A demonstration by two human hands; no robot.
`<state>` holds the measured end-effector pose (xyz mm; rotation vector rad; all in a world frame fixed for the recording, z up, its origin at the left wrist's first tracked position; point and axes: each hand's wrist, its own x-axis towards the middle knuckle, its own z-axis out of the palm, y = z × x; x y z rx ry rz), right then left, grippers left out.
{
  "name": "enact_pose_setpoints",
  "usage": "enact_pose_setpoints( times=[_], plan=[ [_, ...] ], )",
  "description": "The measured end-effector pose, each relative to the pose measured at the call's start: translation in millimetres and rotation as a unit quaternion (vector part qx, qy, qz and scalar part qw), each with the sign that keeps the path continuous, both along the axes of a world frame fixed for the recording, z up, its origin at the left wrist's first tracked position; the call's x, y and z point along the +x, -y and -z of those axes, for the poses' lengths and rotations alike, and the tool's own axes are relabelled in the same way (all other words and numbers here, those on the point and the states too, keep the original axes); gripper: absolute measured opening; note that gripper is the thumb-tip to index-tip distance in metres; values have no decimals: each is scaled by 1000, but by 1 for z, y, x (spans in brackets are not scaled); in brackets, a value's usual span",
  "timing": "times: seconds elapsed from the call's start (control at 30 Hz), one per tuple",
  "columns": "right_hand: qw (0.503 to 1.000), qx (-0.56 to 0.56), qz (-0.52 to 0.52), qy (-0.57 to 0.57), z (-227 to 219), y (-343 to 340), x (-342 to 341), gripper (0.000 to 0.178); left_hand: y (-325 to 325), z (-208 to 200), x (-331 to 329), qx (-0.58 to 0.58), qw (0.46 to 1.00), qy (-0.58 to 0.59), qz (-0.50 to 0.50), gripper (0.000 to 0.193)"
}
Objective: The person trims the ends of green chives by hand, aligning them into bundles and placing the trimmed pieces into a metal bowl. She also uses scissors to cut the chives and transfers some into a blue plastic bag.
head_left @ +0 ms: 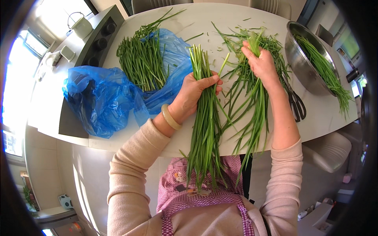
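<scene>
My left hand is closed round a thick bunch of garlic chives, pale stem ends up, green leaves hanging past the table edge over my apron. One stalk leans out at the right of that bunch. In my right hand is a smaller bunch of chives, its ends poking up above the fingers and its leaves trailing down toward the table edge. Beneath and around my right hand lies a loose heap of chives and trimmings. Black-handled scissors rest just right of my right forearm.
On the left, a blue plastic bag lies crumpled, with a large pile of chives on its spread part. A steel bowl holding more chives stands at the right. Scraps dot the white table. A stove panel borders it.
</scene>
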<state>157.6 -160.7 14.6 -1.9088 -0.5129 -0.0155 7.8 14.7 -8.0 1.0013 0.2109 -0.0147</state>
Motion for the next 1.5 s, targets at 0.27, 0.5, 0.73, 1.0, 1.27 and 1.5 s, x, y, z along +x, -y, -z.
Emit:
enact_pose_setpoints(
  times=[0.27,0.5,0.73,1.0,1.27,1.5],
  plan=[
    [957,93,-178,-207,-9,-14,-36,19,0,1,1,5,1000,3,-21,20],
    [926,224,-124,-279,-7,-13,-32,25,4,-3,0,32,999,10,0,20],
    [948,58,-222,-222,-5,-19,-46,15,8,1,1,65,997,42,23,23],
    [944,58,-233,-225,-11,-18,-45,15,3,5,2,46,999,9,-26,14],
    [960,43,-200,-190,-2,-12,-31,15,5,3,3,51,998,2,-40,17],
    [999,34,9,-20,7,-5,-4,24,5,3,3,26,999,21,-6,14]
  ],
)
